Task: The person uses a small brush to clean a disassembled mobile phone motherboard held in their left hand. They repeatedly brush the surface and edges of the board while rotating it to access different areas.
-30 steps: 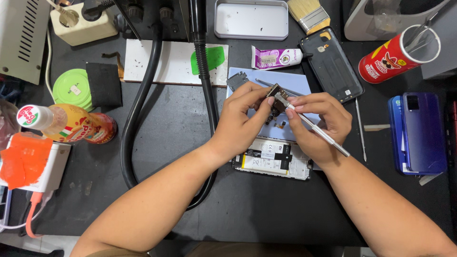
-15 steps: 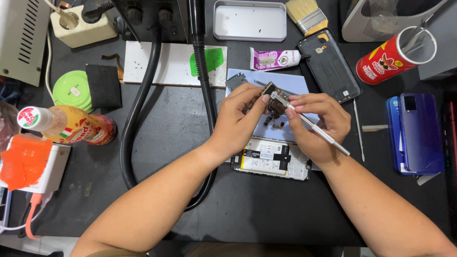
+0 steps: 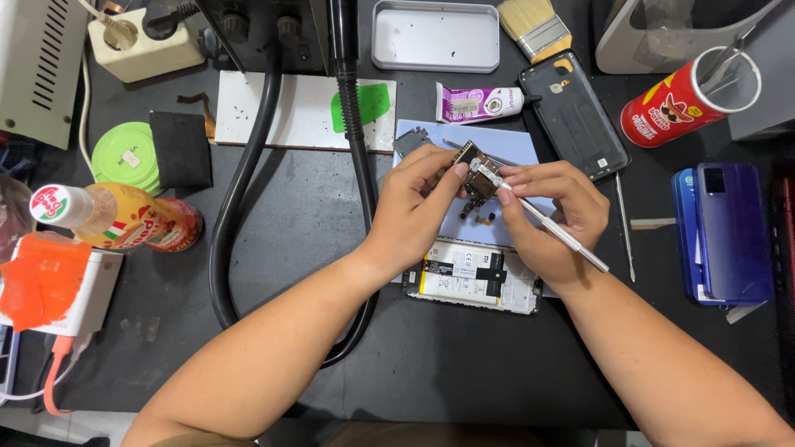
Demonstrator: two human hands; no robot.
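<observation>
Left hand [image 3: 418, 207] pinches a small dark circuit board [image 3: 476, 178] by its edge, fingers closed narrow around it, held just above the opened phone [image 3: 472, 277] lying on the black bench. Right hand [image 3: 551, 215] grips a thin metal tool [image 3: 555, 230] like a pen, tip touching the board. Beyond the phone lies a black back cover [image 3: 575, 124]; right of it, 1 blue phone [image 3: 729, 232].

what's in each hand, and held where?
Left hand: small dark circuit board, pinched by its left edge in the fingers. Right hand: thin metal tool, gripped pen-style along its shaft, tip on the board.
</observation>
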